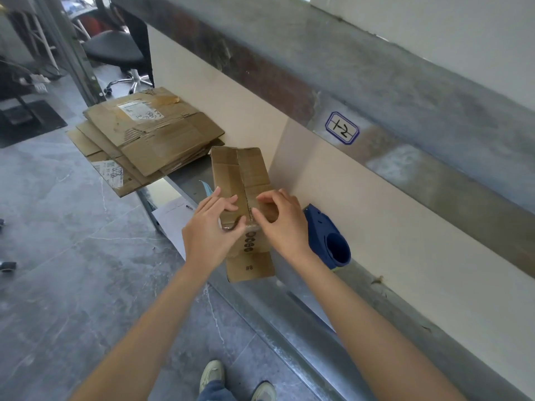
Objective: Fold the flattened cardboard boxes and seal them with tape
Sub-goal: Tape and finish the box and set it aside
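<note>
A small folded cardboard box (241, 175) stands on the metal shelf (292, 311), its top flaps closed along a centre seam, with a "#8" flap hanging at its near end. My left hand (212, 228) presses the left top flap at the near edge, fingers straight and thumb at the corner. My right hand (282, 219) rests on the right flap with its fingers bent, fingertips at the seam. A strip of clear tape seems to lie over the near edge. A blue tape dispenser (327, 237) sits just right of the box, behind my right hand.
A stack of flattened cardboard boxes (147, 140) lies at the shelf's far left end, overhanging the edge. A white paper sheet (173, 218) lies under my left hand's side. A beige wall panel (362, 204) backs the shelf. A black office chair (115, 50) stands far left.
</note>
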Demonstrator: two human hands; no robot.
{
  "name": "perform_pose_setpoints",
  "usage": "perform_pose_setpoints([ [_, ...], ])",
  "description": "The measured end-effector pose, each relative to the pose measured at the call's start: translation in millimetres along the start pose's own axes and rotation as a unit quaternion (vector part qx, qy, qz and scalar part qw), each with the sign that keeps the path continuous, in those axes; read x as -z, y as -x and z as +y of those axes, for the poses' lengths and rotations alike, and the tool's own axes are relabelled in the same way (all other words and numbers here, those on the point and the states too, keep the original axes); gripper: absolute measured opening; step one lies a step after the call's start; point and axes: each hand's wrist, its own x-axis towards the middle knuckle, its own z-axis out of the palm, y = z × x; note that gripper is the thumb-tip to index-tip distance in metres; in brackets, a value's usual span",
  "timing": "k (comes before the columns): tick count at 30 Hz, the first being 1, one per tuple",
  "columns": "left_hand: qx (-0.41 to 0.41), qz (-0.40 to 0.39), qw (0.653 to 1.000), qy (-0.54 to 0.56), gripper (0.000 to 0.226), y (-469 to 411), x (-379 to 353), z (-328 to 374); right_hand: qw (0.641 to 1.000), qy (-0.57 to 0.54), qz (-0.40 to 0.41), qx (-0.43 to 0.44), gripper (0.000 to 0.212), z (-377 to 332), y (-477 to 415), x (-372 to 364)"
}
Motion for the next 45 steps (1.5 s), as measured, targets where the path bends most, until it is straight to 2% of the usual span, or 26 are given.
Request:
perform_pose_setpoints([
  [3, -0.05, -0.113, 0.99, 0.066, 0.028, -5, 21, -23, 0.998, -0.017, -0.053, 0.025, 0.025, 14, 1, 15],
  [5, -0.074, -0.193, 0.976, 0.074, 0.044, -13, 35, -34, 0.99, -0.054, -0.132, 0.01, 0.043, 25, 1, 29],
  [7, -0.096, -0.231, 0.967, 0.043, 0.052, -21, 42, -38, 0.981, -0.051, -0.184, 0.024, 0.065, 31, 0, 39],
  [11, -0.092, -0.22, 0.97, 0.043, 0.054, -27, 40, -35, 0.98, -0.011, -0.186, 0.065, 0.066, 33, -14, 44],
  [17, -0.085, -0.2, 0.974, 0.067, 0.054, -23, 37, -31, 0.977, -0.043, -0.199, 0.067, 0.065, 25, -25, 48],
  [22, -0.117, -0.134, 0.984, 0.026, 0.061, -10, 27, -25, 0.99, -0.059, -0.119, 0.048, 0.061, 26, -12, 40],
  [24, -0.134, -0.137, 0.981, 0.024, 0.067, -8, 24, -24, 0.995, -0.045, -0.087, 0.026, 0.056, 28, -6, 38],
  [27, -0.132, -0.163, 0.974, 0.08, 0.07, -14, 29, -27, 0.998, -0.039, -0.048, -0.011, 0.05, 28, 0, 38],
  [30, -0.125, -0.16, 0.973, 0.107, 0.071, -31, 43, -33, 0.998, -0.027, -0.053, -0.025, 0.049, 25, 8, 37],
  [32, -0.119, -0.145, 0.978, 0.088, 0.075, -46, 52, -38, 0.997, -0.016, -0.061, -0.033, 0.053, 22, 11, 36],
  [35, -0.065, -0.147, 0.986, 0.036, 0.084, -78, 59, -52, 0.996, 0.0, -0.07, -0.049, 0.058, 17, 16, 35],
  [38, 0.026, -0.204, 0.978, 0.013, 0.093, -105, 59, -66, 0.993, -0.014, -0.09, -0.073, 0.062, 14, 22, 33],
  [40, 0.077, -0.255, 0.962, 0.058, 0.095, -113, 52, -71, 0.988, -0.05, -0.109, -0.099, 0.062, 10, 26, 31],
  [42, 0.115, -0.259, 0.948, 0.148, 0.087, -114, 42, -71, 0.983, -0.079, -0.116, -0.12, 0.066, 5, 27, 27],
  [43, 0.121, -0.237, 0.949, 0.17, 0.08, -113, 39, -73, 0.982, -0.078, -0.118, -0.127, 0.075, 2, 28, 25],
  [45, 0.099, -0.172, 0.969, 0.149, 0.063, -110, 39, -78, 0.979, -0.076, -0.122, -0.142, 0.109, -5, 31, 22],
])
